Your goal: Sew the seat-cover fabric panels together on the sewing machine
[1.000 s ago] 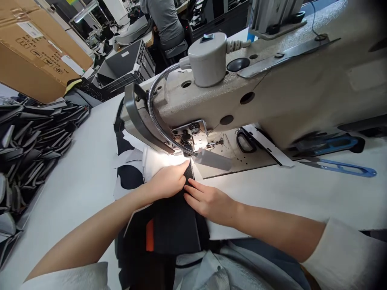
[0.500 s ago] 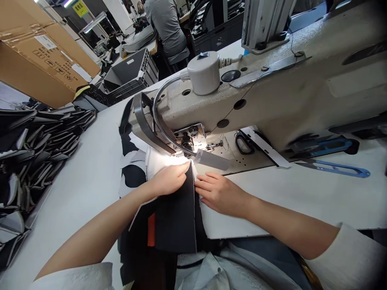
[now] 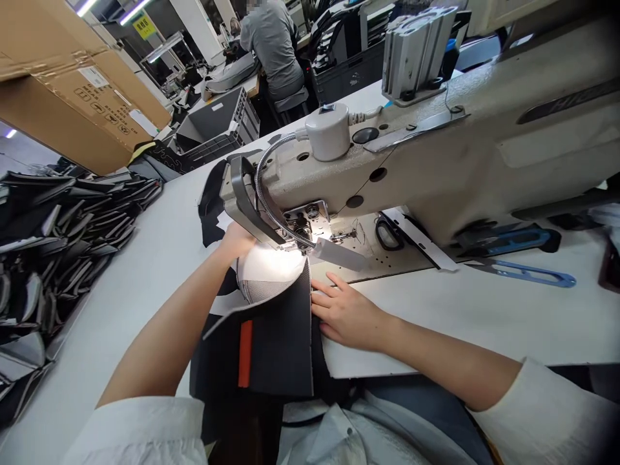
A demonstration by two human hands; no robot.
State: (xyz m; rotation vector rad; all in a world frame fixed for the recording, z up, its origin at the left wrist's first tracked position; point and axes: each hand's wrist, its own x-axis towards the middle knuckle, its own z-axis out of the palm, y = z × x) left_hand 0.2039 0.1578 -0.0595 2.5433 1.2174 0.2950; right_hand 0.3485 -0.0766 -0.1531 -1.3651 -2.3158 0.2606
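Observation:
Under the needle area of a sewing machine (image 3: 416, 142) lies a dark fabric panel (image 3: 281, 352), hanging down over the table's front edge. An orange strip (image 3: 245, 354) shows beside it. White lining (image 3: 271, 266), brightly lit, curls up left of the needle. My left hand (image 3: 237, 242) reaches to the far left side of the lining; its fingers are hidden behind the machine head and the material. My right hand (image 3: 351, 313) lies flat, fingers spread, with its fingertips at the panel's right edge.
Black-handled scissors (image 3: 389, 232) and blue thread snips (image 3: 537, 274) lie right of the needle. A flexible lamp (image 3: 334, 132) sits on the machine. Stacked dark pieces (image 3: 72, 245) fill the left side. Behind are a grey crate (image 3: 213, 126), a cardboard box (image 3: 97, 97) and a seated person (image 3: 274, 48).
My left hand has left the seam edge near the needle and moved left and away, behind the lining. The lining's near edge now curls up. My right hand stays nearly in place.

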